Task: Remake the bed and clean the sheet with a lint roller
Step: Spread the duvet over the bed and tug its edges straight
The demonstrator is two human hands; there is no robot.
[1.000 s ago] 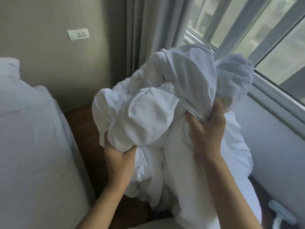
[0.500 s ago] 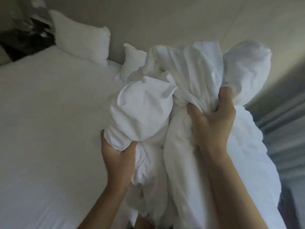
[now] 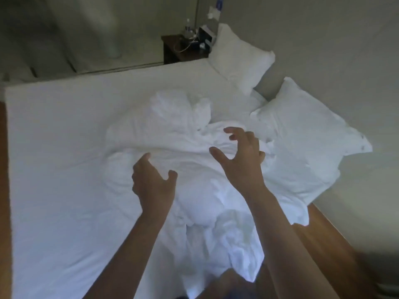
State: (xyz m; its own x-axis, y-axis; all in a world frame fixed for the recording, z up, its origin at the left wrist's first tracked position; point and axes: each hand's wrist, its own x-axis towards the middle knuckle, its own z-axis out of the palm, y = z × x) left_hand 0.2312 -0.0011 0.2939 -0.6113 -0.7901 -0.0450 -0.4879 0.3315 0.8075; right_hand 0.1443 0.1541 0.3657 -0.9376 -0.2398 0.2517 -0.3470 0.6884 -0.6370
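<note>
A crumpled white duvet [image 3: 194, 169] lies heaped on the bed's white fitted sheet [image 3: 64, 158], its near end hanging off the bed edge toward me. My left hand [image 3: 153, 182] hovers just above the heap with fingers spread and loosely bent, holding nothing. My right hand [image 3: 241, 156] is also over the heap, fingers apart and empty. Two white pillows stand at the head of the bed, one at the far corner [image 3: 239, 57] and one nearer on the right [image 3: 308, 130]. No lint roller is visible.
A dark bedside table [image 3: 172, 48] with a bottle, cables and small items stands beyond the far pillow. Wooden floor [image 3: 336, 244] shows on the right beside the bed and along the left edge. A grey wall runs behind the pillows.
Both hands gripped the bundled duvet in the air and swung it from the window side over the bed. Now it lies on the mattress and both hands have let go.
</note>
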